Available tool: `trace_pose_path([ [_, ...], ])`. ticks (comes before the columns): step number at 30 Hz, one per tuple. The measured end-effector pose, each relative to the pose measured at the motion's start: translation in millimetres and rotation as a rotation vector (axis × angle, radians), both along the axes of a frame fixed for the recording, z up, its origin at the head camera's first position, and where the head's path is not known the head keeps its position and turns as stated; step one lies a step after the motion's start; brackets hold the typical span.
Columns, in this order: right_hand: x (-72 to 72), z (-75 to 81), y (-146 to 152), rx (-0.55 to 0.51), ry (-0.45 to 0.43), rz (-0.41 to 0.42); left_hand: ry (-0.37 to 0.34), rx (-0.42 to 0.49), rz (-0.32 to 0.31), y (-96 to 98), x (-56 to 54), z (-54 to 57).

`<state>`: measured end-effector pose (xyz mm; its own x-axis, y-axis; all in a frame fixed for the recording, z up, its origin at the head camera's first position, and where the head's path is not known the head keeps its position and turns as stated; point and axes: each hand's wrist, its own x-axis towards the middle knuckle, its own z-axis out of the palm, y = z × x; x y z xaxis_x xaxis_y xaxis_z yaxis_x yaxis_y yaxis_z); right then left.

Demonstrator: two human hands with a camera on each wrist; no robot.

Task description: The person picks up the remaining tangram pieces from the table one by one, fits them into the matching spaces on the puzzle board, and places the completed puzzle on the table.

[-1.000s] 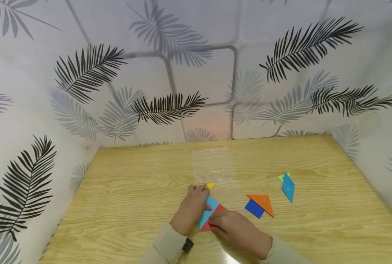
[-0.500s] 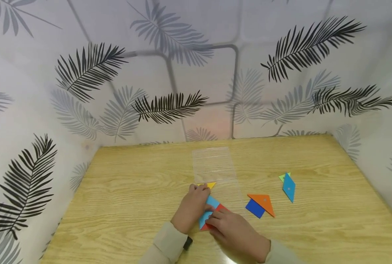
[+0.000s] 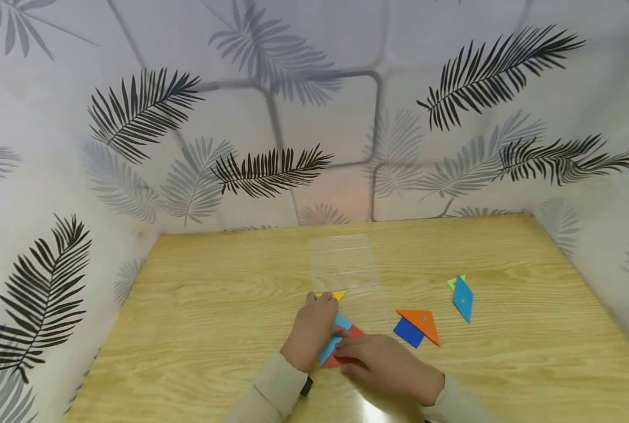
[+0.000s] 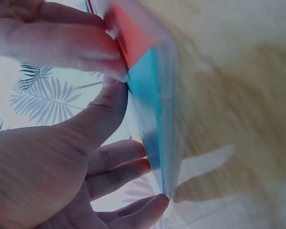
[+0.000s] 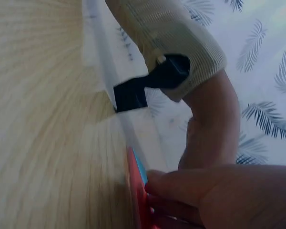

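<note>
Red piece [image 3: 331,360]: long edge slants away rightward
My left fingers [image 4: 124,172]: loosely extended
My right fingers [image 3: 350,348]: touching it, grip unclear

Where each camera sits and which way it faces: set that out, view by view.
Head: worn on the head, facing forward and down at the table; left hand, right hand and pale sleeves show.
Left wrist: worn there, facing the light blue piece; fingers of both hands show.
Right wrist: worn there, facing across the table; right hand and left sleeve show.
Shared: the red piece appears in both wrist views.
</note>
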<state>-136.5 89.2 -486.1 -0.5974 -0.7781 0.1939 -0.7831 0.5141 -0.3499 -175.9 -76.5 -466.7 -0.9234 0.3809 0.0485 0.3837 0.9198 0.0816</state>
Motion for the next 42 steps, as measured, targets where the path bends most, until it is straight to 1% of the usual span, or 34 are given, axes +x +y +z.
trace_pose_path([
  [2, -2.8, -0.1, 6.0, -0.006, -0.088, 0.025, -0.014, -0.001, 0.003, -1.7, -0.3, -0.7],
  [5, -4.5, -0.7, 14.5, -0.021, -0.167, 0.049, -0.019, 0.015, -0.002, -3.7, -0.3, -1.9],
  [8, -5.9, 0.3, 22.9, -0.057, -0.195, 0.025, 0.002, 0.028, -0.022, -4.7, -0.1, -2.3],
  [11, -8.7, 3.1, 31.8, -0.077, -0.189, -0.020, 0.040, 0.022, -0.040, -5.2, 0.5, -2.2],
  [13, -10.5, 4.5, 37.8, -0.075, -0.166, -0.037, 0.048, 0.009, -0.042, -5.0, 0.3, -2.8],
  [17, -13.4, 3.4, 50.8, -0.082, -0.115, -0.057, 0.030, -0.009, -0.036, -4.8, -0.5, -4.5],
  [21, -17.1, -0.1, 65.3, -0.086, -0.033, -0.112, 0.023, -0.011, -0.037, -5.3, -2.4, -6.4],
  [26, -25.0, -1.0, 86.5, -0.076, 0.050, -0.230, 0.019, 0.005, -0.042, -5.4, -3.2, -7.6],
  [28, -28.8, 0.0, 95.6, -0.054, 0.051, -0.314, 0.004, 0.014, -0.039, -5.3, -3.2, -7.0],
  [32, -39.5, -1.4, 120.3, -0.024, 0.082, -0.482, -0.018, 0.030, -0.032, -4.7, -2.9, -4.9],
  [35, -46.3, -5.4, 143.0, -0.032, 0.066, -0.596, -0.018, 0.035, -0.033, -4.6, -2.6, -4.3],
  [36, -48.1, -7.1, 150.0, -0.039, 0.045, -0.627, -0.017, 0.032, -0.033, -4.7, -2.5, -3.9],
  [39, -52.3, -12.8, 164.7, -0.067, -0.011, -0.670, -0.011, 0.027, -0.033, -5.5, -2.1, -2.8],
  [42, -55.2, -19.0, 173.9, -0.072, -0.021, -0.680, -0.005, 0.015, -0.037, -4.2, -1.2, -2.5],
])
